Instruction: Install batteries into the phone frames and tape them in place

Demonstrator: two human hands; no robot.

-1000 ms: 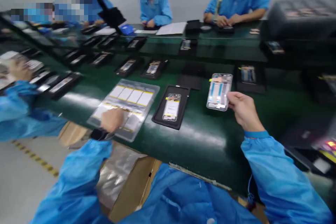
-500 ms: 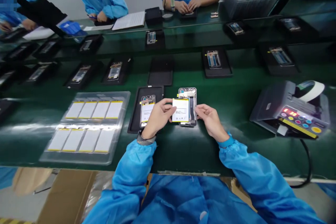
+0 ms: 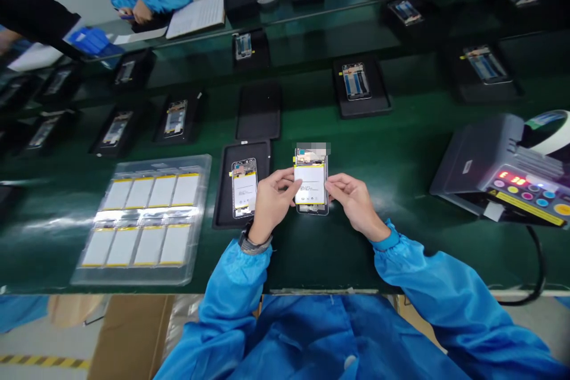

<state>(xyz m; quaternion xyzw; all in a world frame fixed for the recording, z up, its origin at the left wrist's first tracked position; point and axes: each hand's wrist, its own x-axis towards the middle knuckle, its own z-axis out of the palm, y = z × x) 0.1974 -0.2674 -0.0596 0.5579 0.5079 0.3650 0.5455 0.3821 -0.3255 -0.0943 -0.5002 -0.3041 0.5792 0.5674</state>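
Note:
Between my hands lies an open phone body (image 3: 313, 210), its circuit parts showing at the top. A white phone battery (image 3: 310, 185) with yellow edges covers most of its middle; whether it is fully seated I cannot tell. My left hand (image 3: 276, 196) pinches the battery's left edge between thumb and fingers. At the right side, my right hand (image 3: 351, 199) grips the phone body's edge, fingertips close to the battery. Left of my left hand, a second phone body (image 3: 244, 211) with a battery in it rests in a black tray (image 3: 222, 202).
A clear plastic tray (image 3: 201, 190) with several white batteries lies at the left. A tape dispenser (image 3: 472, 160) with a lit red display stands at the right. Several black trays with phone bodies line the back, near an empty-looking black tray (image 3: 259, 110). Co-workers sit opposite.
The battery has moved right, from overlapping the phone body's left side to lying over its middle. My right fingers stay at the phone's right edge. The camera view has shifted.

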